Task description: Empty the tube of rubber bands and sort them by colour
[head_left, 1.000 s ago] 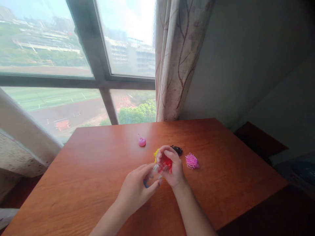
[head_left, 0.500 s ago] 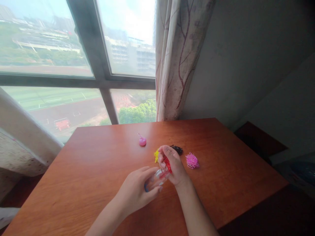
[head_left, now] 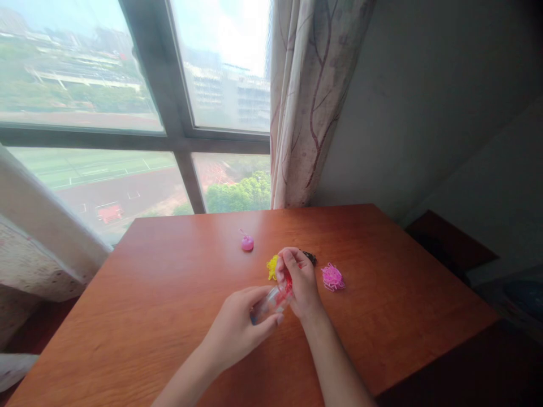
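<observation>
Red bits are sitting in my cupped right hand, just beside the clear jar my left hand is gripping; I'm apparently moving them between hand and jar, next needing both held close.

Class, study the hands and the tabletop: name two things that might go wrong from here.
1. The left hand holds the clear container tilted, so red pieces in the right hand might miss it and spill onto the table.
2. The yellow pile lies close by, so dropped red pieces could mix with it.
</observation>
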`<state>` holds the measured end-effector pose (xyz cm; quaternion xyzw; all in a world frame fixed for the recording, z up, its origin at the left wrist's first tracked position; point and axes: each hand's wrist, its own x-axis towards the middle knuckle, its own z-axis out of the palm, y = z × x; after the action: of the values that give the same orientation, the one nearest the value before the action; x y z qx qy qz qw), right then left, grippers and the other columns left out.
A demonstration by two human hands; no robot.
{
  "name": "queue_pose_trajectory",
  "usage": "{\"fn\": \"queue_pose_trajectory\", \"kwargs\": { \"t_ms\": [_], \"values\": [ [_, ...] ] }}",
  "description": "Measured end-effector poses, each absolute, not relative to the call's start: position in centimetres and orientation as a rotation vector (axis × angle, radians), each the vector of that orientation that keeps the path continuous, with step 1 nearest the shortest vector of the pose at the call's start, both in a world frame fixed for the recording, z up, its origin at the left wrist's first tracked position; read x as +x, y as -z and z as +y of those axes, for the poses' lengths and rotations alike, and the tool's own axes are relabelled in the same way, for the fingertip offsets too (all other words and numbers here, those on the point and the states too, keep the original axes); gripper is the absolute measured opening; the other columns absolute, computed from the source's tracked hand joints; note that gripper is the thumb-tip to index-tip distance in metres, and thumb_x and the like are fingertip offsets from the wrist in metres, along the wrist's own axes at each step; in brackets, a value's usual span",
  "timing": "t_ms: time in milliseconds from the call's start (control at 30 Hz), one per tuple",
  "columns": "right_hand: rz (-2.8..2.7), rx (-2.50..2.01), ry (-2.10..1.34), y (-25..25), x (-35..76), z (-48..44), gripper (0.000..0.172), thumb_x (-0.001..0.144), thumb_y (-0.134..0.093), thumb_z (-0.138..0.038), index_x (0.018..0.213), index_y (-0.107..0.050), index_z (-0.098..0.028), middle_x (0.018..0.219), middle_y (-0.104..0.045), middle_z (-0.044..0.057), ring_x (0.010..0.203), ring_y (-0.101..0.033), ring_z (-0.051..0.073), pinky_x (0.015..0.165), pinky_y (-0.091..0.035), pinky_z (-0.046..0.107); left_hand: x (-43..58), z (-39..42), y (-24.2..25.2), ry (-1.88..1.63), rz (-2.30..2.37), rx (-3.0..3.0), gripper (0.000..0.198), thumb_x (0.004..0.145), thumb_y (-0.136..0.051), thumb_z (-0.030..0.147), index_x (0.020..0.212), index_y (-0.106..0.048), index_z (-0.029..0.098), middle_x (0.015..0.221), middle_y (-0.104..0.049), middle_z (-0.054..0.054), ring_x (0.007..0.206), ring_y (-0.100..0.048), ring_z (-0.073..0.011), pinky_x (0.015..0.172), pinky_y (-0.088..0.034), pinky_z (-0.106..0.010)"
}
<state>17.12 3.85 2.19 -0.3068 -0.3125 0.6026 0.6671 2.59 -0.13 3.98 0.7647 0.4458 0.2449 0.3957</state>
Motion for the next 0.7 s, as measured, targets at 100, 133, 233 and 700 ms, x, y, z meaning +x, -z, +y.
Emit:
{"fn": "queue_pose_trajectory", "kwargs": {
  "t_ms": [100, 133, 233, 700],
  "values": [
    [-0.667, -0.661, -1.35, -2.3, 16.92, 3.72, 0.023, 0.086, -0.069, -0.04, 0.08, -0.066, -0.018, 0.064, -0.059, -0.003, 0.051, -0.05, 0.006, 0.046, -0.037, 0.015, 2.72, -0.18, -3.63, -0.653, 1.142, 1.868, 0.017, 0.084, -0.06, 0.029, 0.093, -0.068, 0.017, 0.074, -0.061, 0.003, 0.066, -0.048, -0.0135, 0.061, -0.034, -0.023],
    [-0.654, -0.642, -1.356, -2.31, 16.86, 3.66, 0.024, 0.088, -0.067, -0.04, 0.08, -0.067, -0.017, 0.065, -0.059, -0.002, 0.053, -0.051, 0.007, 0.048, -0.038, 0.016, 2.77, -0.18, -3.54, -0.663, 1.148, 1.849, 0.018, 0.084, -0.059, 0.03, 0.093, -0.068, 0.017, 0.075, -0.062, 0.002, 0.067, -0.049, -0.0137, 0.061, -0.035, -0.023],
    [-0.588, -0.559, -1.412, -2.3, 16.78, 3.49, 0.026, 0.091, -0.059, -0.04, 0.083, -0.068, -0.017, 0.066, -0.059, -0.001, 0.057, -0.053, 0.009, 0.052, -0.041, 0.018, 2.89, -0.12, -3.38, -0.678, 1.172, 1.809, 0.019, 0.084, -0.06, 0.031, 0.093, -0.068, 0.016, 0.076, -0.063, 0.002, 0.068, -0.05, -0.0142, 0.061, -0.035, -0.023],
    [-0.47, -0.433, -1.488, -2.6, 16.49, 3.45, 0.036, 0.056, -0.054, -0.004, 0.083, -0.07, -0.022, 0.07, -0.058, -0.004, 0.062, -0.052, 0.009, 0.057, -0.041, 0.018, 2.91, -0.06, -3.48, -0.725, 1.234, 1.869, 0.021, 0.084, -0.06, 0.034, 0.089, -0.068, 0.016, 0.073, -0.062, 0.001, 0.066, -0.052, -0.0146, 0.06, -0.037, -0.023]
  ]
}}
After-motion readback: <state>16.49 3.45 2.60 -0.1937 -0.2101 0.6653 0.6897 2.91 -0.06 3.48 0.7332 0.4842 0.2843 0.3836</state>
